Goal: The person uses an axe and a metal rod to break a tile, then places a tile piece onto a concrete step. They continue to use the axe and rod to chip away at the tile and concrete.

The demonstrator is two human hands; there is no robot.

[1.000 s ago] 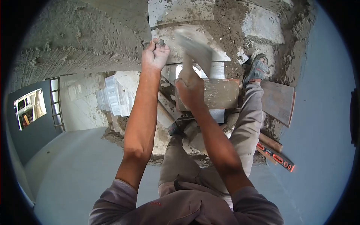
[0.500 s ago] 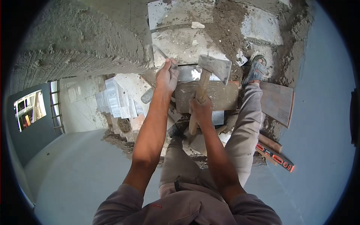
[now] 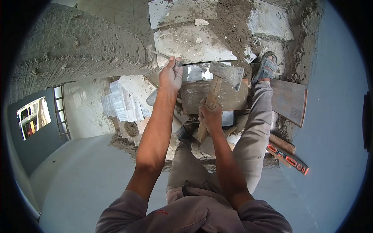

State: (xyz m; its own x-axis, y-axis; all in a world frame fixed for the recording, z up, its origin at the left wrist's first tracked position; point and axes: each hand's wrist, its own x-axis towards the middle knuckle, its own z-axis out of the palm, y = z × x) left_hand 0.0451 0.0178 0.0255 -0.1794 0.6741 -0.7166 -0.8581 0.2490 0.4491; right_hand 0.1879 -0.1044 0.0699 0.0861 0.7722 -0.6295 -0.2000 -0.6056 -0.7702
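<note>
A: Report the tool in the right hand [image 3: 211, 115].

B: The right hand is closed around the wooden handle of a grey steel-headed hatchet [image 3: 219, 87]. The tool sits just above the centre of the frame. Its long axis runs from the handle end at lower left up to the head at upper right, slightly tilted off vertical. The head points toward the upper right, over a mortar-smeared brown rectangular tile [image 3: 213, 96].

A: And the left hand [image 3: 171, 75]?

B: The left hand is clenched on a thin grey metal chisel [image 3: 165, 56]. The chisel's long axis runs from the fist up and to the left, its tip at the edge of the rough grey cement wall [image 3: 77, 50] in the upper left of the frame.

A: Surroundings?

B: An orange-and-black spirit level [image 3: 288, 158] lies at the right of the frame beside the person's leg. A stack of pale tiles [image 3: 120, 103] stands left of centre. No container is in view.
</note>
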